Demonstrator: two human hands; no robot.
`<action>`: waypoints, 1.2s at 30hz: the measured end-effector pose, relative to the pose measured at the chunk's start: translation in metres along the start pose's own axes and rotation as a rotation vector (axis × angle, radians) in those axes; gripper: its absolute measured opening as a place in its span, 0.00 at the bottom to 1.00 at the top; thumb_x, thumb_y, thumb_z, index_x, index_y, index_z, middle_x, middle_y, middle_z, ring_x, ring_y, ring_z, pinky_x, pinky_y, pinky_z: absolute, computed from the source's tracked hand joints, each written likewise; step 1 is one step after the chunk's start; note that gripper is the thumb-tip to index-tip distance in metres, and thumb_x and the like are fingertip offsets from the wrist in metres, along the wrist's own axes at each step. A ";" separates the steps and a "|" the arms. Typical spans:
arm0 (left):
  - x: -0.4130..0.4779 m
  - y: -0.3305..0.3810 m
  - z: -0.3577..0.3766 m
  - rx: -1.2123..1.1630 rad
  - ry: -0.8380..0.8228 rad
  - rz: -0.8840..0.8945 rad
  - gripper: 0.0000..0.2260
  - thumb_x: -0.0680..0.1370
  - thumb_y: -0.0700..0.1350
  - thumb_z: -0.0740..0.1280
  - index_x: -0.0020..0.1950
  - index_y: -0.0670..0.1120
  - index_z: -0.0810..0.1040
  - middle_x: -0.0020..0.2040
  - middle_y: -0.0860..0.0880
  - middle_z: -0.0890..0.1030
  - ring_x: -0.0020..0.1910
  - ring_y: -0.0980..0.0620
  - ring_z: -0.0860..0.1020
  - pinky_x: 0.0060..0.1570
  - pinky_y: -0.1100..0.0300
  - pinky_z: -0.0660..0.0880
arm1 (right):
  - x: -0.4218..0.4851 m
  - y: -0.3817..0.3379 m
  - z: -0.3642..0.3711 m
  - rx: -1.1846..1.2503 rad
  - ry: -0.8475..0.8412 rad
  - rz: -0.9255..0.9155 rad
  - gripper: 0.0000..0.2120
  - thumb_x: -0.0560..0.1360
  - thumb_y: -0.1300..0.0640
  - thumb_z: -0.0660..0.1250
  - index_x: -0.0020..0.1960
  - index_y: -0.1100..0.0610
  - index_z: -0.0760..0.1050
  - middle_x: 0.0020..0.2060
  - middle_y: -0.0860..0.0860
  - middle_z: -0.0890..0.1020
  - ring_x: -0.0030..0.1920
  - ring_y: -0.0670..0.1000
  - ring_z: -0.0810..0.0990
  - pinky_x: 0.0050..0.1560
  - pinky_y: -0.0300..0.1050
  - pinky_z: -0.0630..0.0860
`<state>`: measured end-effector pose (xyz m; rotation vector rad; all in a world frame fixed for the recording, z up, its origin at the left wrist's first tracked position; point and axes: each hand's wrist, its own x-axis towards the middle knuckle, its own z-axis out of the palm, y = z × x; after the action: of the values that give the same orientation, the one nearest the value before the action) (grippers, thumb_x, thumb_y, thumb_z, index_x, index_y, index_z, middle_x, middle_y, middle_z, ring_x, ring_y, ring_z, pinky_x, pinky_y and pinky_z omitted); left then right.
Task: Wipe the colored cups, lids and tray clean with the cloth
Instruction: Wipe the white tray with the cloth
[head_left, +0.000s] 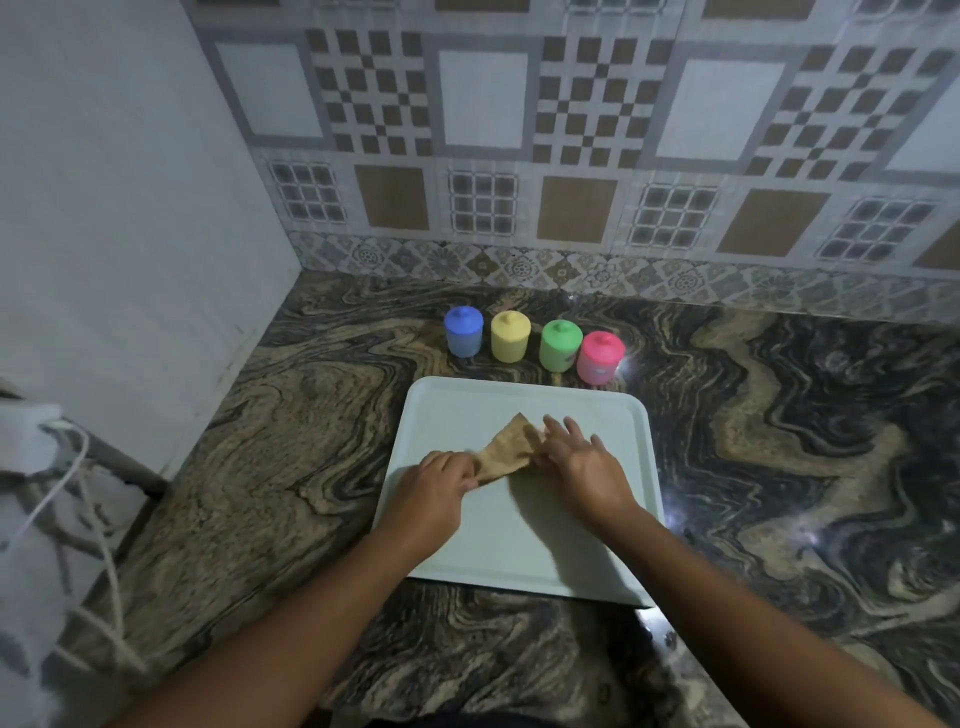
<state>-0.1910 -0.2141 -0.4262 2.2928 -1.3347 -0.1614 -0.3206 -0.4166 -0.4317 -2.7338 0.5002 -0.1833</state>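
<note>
A pale tray (519, 551) lies on the marbled counter in front of me. A tan cloth (506, 448) lies bunched on its middle. My left hand (441, 483) grips the cloth's left end with curled fingers. My right hand (582, 465) presses flat on the cloth's right end, fingers spread. Behind the tray stand a blue cup (463, 331), a yellow cup (510, 336), a green cup (560, 345) and a pink cup (600, 357) in a row, each with its lid on.
The tiled wall (571, 156) rises behind the cups and a plain wall (130, 208) closes the left side. A white object with a cord (47, 467) sits off the counter's left edge. The counter (805, 441) stretches to the right.
</note>
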 end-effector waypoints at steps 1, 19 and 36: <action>0.004 0.004 -0.012 -0.035 0.007 -0.008 0.05 0.80 0.44 0.61 0.48 0.46 0.76 0.46 0.50 0.80 0.50 0.47 0.77 0.46 0.49 0.75 | 0.002 0.000 -0.005 0.036 0.039 0.027 0.15 0.83 0.53 0.56 0.62 0.58 0.77 0.73 0.60 0.72 0.75 0.65 0.67 0.67 0.68 0.68; -0.005 0.007 -0.318 0.281 0.437 0.126 0.10 0.81 0.38 0.62 0.60 0.45 0.77 0.54 0.47 0.76 0.49 0.50 0.78 0.50 0.54 0.78 | 0.142 -0.193 -0.160 0.361 0.486 -0.765 0.13 0.78 0.52 0.64 0.61 0.52 0.79 0.54 0.47 0.81 0.47 0.46 0.81 0.42 0.46 0.82; -0.059 -0.008 -0.448 0.560 0.430 -0.069 0.05 0.81 0.39 0.62 0.54 0.48 0.74 0.51 0.51 0.75 0.46 0.49 0.76 0.48 0.48 0.76 | 0.175 -0.351 -0.138 1.054 0.198 -0.799 0.08 0.79 0.57 0.70 0.53 0.48 0.85 0.41 0.48 0.88 0.40 0.53 0.87 0.39 0.53 0.83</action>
<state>-0.0667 -0.0074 -0.0446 2.6074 -1.1698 0.7310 -0.0716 -0.2170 -0.1646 -1.7152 -0.5504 -0.6839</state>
